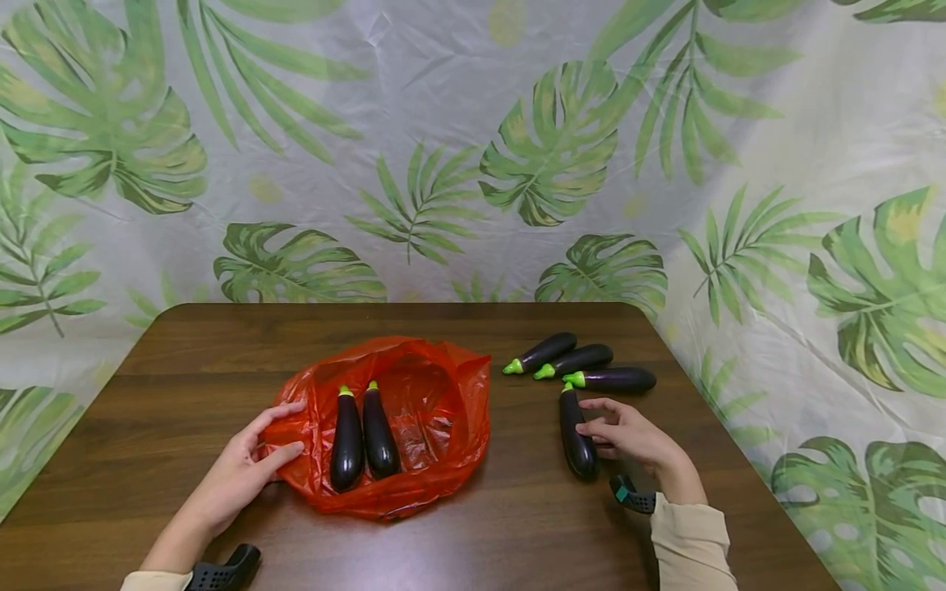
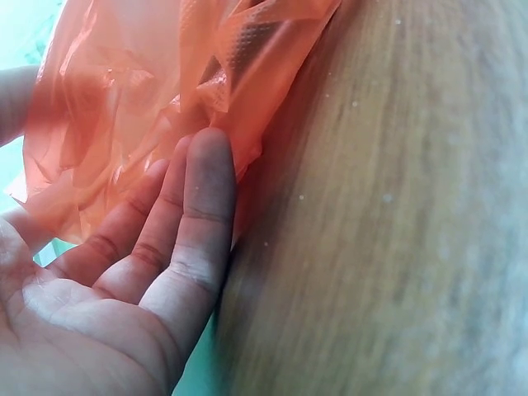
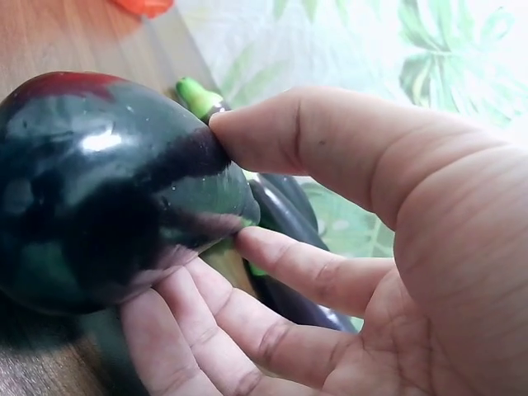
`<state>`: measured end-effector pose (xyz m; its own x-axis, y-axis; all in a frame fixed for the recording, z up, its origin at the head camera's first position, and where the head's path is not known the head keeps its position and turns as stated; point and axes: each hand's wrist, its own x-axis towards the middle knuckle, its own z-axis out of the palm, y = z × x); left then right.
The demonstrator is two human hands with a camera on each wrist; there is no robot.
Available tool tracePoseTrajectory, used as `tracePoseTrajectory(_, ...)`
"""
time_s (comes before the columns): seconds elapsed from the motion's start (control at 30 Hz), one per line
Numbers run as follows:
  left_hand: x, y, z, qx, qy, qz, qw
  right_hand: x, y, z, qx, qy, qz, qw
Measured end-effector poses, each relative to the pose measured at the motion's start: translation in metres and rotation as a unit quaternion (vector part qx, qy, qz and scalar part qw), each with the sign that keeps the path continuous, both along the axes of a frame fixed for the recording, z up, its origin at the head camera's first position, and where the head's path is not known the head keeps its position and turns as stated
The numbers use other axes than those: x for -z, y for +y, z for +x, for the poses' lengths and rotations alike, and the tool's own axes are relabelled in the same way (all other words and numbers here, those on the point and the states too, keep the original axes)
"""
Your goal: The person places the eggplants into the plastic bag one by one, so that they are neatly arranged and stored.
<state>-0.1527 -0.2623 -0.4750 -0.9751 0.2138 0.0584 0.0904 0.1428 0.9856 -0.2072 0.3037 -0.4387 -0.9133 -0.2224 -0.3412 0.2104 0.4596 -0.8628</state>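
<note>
A red plastic bag (image 1: pixel 471 427) lies spread on the table with its mouth facing up, and my left hand (image 1: pixel 240 468) holds its left side between thumb and fingers. In the left wrist view, the fingers (image 2: pixel 206 198) lie against the crinkled bag close to the tabletop. Two dark eggplants, one on the left (image 1: pixel 346 447) and one on the right (image 1: pixel 380 435), rest side by side in the bag, green stems away from me. On the right, my right hand (image 1: pixel 636 435) grips another eggplant (image 1: pixel 575 435), thumb on one side of it and fingers on the other.
Three more eggplants lie at the back right: a far one (image 1: pixel 547 351), a middle one (image 1: pixel 584 359) and a near one (image 1: pixel 621 379), stems pointing left. Behind the brown wooden table (image 1: pixel 222 336) hangs a leaf-patterned cloth (image 1: pixel 443 123), which continues along the right side.
</note>
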Motion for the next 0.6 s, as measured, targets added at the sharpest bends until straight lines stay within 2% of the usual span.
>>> tracePoseTrajectory(0.6, 0.0000, -0.0001, 0.0010, 0.005, 0.006, 0.007, 0.9999, -0.0039, 0.0002, -0.0025, -0.006, 0.010, -0.029, 0.9995)
